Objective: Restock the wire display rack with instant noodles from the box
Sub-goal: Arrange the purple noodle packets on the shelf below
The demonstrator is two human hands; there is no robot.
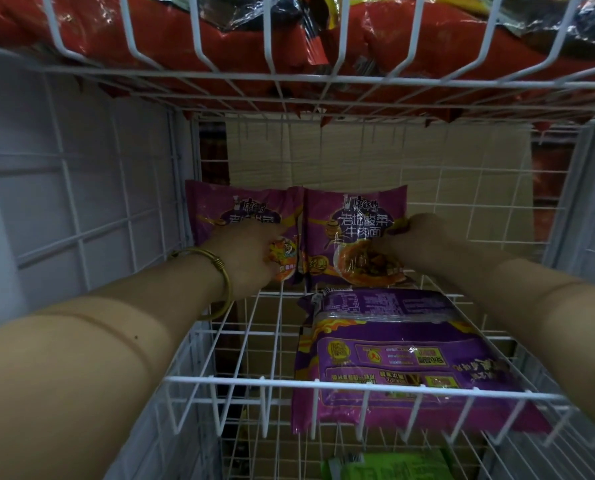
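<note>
Two purple instant noodle packs stand upright side by side at the back of the white wire shelf (240, 341). My left hand (251, 252) rests against the front of the left pack (226, 209). My right hand (415, 237) grips the right edge of the right pack (355, 230). A larger purple multi-pack of noodles (400, 355) lies flat on the shelf's right side, in front of the standing packs. A gold bangle sits on my left wrist.
The wire shelf above (289, 77) is packed with red noodle packs. A green pack (386, 467) shows on the shelf below. Brown cardboard (358, 161) stands behind the rack's back grid. The near left of the middle shelf is bare wire.
</note>
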